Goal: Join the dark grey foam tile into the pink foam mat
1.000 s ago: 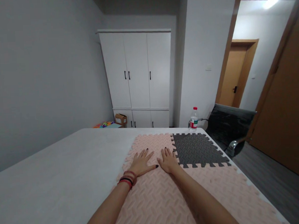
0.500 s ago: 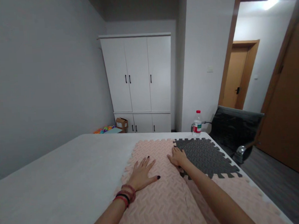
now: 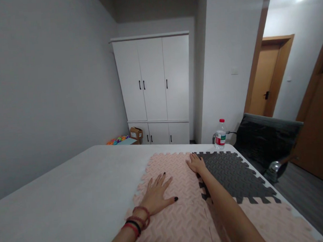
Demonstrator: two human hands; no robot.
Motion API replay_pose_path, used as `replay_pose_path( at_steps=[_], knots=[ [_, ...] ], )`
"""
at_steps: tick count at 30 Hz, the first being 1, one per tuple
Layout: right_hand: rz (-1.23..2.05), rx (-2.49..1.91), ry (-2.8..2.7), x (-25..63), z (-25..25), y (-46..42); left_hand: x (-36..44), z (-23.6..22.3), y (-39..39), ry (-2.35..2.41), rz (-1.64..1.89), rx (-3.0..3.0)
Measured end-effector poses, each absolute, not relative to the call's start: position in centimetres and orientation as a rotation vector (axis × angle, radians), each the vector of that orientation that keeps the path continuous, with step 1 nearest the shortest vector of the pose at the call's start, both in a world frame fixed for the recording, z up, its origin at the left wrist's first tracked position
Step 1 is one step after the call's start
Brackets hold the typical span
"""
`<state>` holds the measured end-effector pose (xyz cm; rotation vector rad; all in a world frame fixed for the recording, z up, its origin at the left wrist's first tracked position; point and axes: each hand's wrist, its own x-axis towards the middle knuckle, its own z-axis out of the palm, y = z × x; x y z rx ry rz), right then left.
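My left hand [image 3: 157, 196] lies flat with fingers spread on a pink foam puzzle mat [image 3: 181, 218], which has a woven-looking texture and toothed edges. Red and black bands circle that wrist. My right hand [image 3: 196, 163] presses down near the far end of the seam where the pink mat meets a dark grey foam mat [image 3: 225, 173]. Its thumb stands apart and its fingers point toward the far edge. Under my right forearm the nearer part of the seam shows a gap with dark teeth visible. Another pink mat piece [image 3: 271, 220] joins the grey one on the near right.
The mats lie on a white table [image 3: 73, 192]. A water bottle with a red cap [image 3: 220, 135] stands at the far right corner. Beyond the right edge is a black chair [image 3: 266, 140]. A white cabinet [image 3: 153, 81] and a cardboard box [image 3: 136, 133] are behind the table.
My right hand has slid forward along the seam to the mats' far edge. My left hand stays spread on the pink mat. The view has turned slightly left.
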<state>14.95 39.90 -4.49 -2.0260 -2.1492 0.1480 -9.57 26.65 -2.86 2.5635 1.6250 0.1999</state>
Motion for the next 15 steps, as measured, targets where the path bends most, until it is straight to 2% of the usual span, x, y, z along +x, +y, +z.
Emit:
replay_pose_path(
  at_steps=[8,15],
  knots=[
    [0.046,-1.91,-2.176,13.2,-2.5,35.3,-9.5,-2.8,26.2,1.659,0.181,2.573],
    [0.041,-1.874,-2.164,12.4,-4.0,26.5,-9.2,-3.0,26.1,1.702,0.193,2.565]
  ],
)
